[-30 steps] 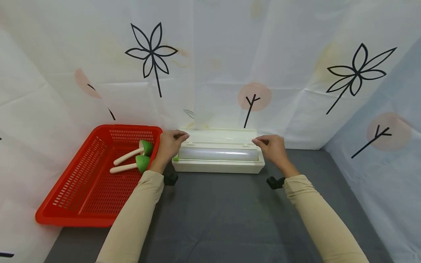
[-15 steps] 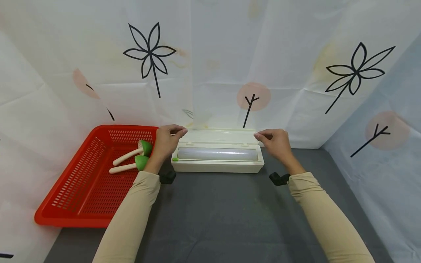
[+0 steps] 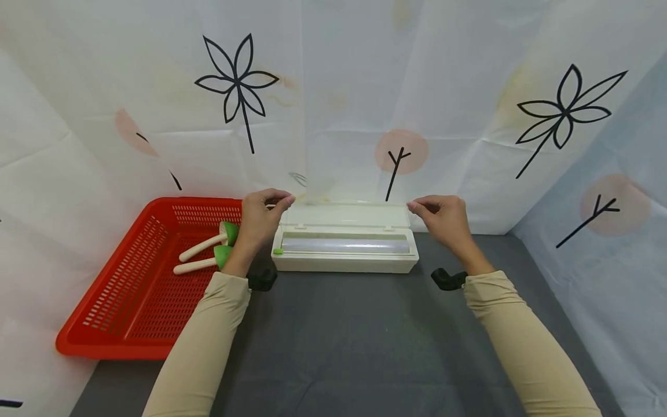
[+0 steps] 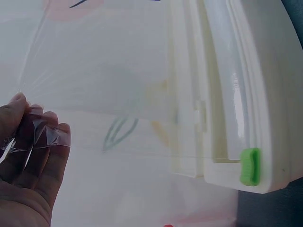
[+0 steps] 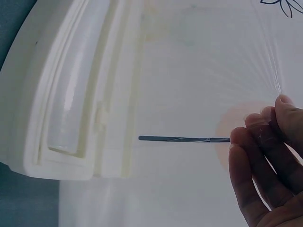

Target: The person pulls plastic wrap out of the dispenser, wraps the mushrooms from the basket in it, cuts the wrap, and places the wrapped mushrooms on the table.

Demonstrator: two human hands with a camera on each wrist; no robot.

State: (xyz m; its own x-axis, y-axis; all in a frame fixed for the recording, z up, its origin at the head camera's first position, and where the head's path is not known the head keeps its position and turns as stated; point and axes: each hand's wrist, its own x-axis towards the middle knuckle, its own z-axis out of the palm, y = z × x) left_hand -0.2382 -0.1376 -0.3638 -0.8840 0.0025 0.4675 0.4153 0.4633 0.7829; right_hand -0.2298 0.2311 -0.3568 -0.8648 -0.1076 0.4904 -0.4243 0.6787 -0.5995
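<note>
A cream cling film dispenser (image 3: 344, 265) lies at the far side of the table, its lid (image 3: 346, 214) raised at the back. The film roll (image 3: 346, 245) shows inside, and a green slider (image 4: 250, 166) sits at the left end. Clear cling film (image 4: 104, 66) stretches up from the dispenser. One corner is pinched between thumb and fingers of my left hand (image 3: 257, 223); creases fan out from that grip. My right hand (image 3: 447, 225) pinches the opposite corner, with similar creases in the right wrist view. Both hands are above the dispenser, apart from its body.
At left, a red plastic basket (image 3: 120, 351) holds two mushroom-shaped pieces with green caps, one upper (image 3: 200, 248) and one lower (image 3: 195, 266). A dark grey cloth (image 3: 344, 341) covers the table. White printed fabric (image 3: 339, 87) hangs close behind the dispenser.
Both hands have risen and moved slightly farther apart, drawing the cling film up from the dispenser. The dispenser and basket have stayed in place.
</note>
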